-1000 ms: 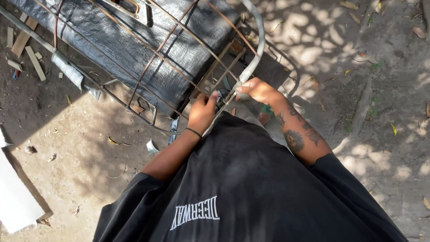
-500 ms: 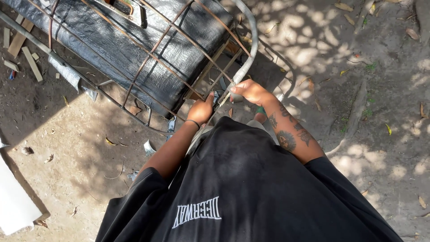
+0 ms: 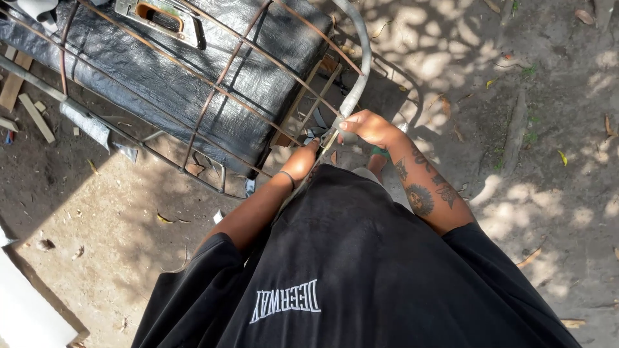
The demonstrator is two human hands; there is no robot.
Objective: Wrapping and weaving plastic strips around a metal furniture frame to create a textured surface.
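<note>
Right hand (image 3: 366,127) grips, seemingly, frame bar (image 3: 358,77).

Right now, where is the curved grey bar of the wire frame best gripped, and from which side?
Probably on the curved grey bar just above the right hand, from its right: that stretch is bare, while rusty wires join its left side.

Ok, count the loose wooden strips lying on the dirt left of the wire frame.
3 at least: a broad wood strip at the frame's left edge, a slimmer strip below it, and a short piece at the picture's edge. More may be hidden under the black-wrapped block.
</note>
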